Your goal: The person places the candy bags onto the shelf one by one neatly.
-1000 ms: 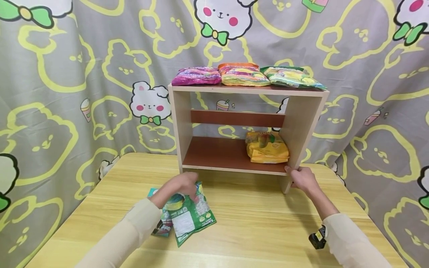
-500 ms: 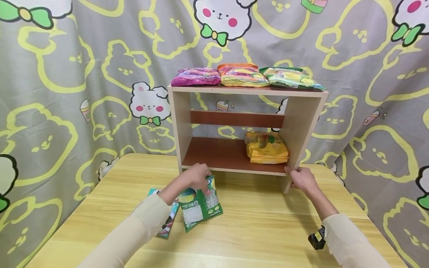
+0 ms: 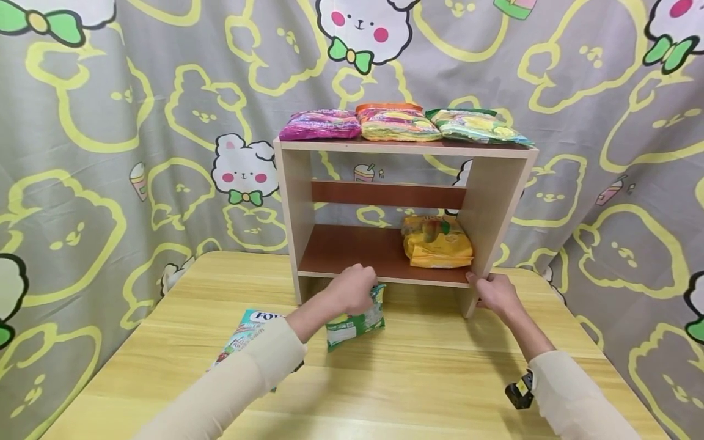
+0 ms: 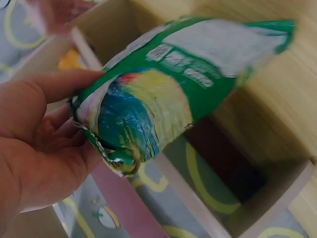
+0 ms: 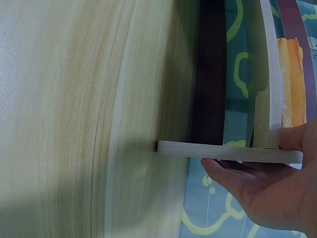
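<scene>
My left hand [image 3: 354, 290] pinches a green candy bag [image 3: 360, 325] by one end, in front of the small shelf [image 3: 352, 250] and near its lower board's front edge. In the left wrist view, thumb and fingers clasp the crimped end of the bag [image 4: 213, 96], which hangs tilted over the table. My right hand [image 3: 497, 293] grips the shelf's right side panel at the lower board. From the right wrist, the panel edge [image 5: 223, 150] shows between thumb and fingers. On the lower board at the right lies a yellow bag [image 3: 440, 247] with a mango picture.
A teal bag [image 3: 242, 336] marked "FOX" lies on the table [image 3: 429, 379], partly hidden by my left sleeve. On the shelf's top are a purple bag [image 3: 321, 125], an orange-topped bag [image 3: 397, 123] and a green-yellow bag [image 3: 478, 127]. A patterned curtain [image 3: 165, 110] stands behind.
My left hand has lifted the green bag off the teal one and carried it right, toward the shelf's lower board. The right hand stays on the side panel.
</scene>
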Demonstrator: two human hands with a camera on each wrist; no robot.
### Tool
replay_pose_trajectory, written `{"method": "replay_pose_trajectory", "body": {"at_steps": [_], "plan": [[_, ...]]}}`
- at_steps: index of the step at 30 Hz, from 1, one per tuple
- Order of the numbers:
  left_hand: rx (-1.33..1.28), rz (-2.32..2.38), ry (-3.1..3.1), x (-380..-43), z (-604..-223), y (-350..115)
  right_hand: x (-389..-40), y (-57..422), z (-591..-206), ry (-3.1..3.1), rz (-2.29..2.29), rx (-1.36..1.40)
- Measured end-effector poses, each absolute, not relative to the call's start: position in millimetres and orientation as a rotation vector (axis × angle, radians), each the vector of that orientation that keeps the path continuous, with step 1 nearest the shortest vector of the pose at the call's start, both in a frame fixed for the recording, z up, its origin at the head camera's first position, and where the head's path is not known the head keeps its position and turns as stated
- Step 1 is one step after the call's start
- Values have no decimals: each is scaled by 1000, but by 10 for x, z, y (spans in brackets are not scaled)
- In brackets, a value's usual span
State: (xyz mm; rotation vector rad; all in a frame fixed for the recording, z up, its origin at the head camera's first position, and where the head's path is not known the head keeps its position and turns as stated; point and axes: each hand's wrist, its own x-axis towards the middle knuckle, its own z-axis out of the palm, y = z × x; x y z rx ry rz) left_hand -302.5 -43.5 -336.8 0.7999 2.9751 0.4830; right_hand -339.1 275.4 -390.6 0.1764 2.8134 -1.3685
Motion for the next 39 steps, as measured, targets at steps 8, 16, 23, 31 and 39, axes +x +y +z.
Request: {"method": "replay_pose_trajectory", "body": {"at_steps": [8, 16, 23, 31, 39], "plan": [[999, 292, 3152, -3016, -3642, -241, -3387, 2756, -3890, 2807, -1348, 175], [803, 401, 3114, -2916, -3755, -183, -3386, 2763, -3869, 2800, -1346, 169], [662, 278, 2865, -2769, -3766, -226, -3390, 2766, -3882, 2818, -1330, 171], [588, 120, 2828, -2589, -3971, -270, -3386, 2756, -3885, 2834, -1342, 153], [655, 72, 2812, -2600, -4070, -317, -3379, 2764, -3884, 2830, -1344, 157]]}}
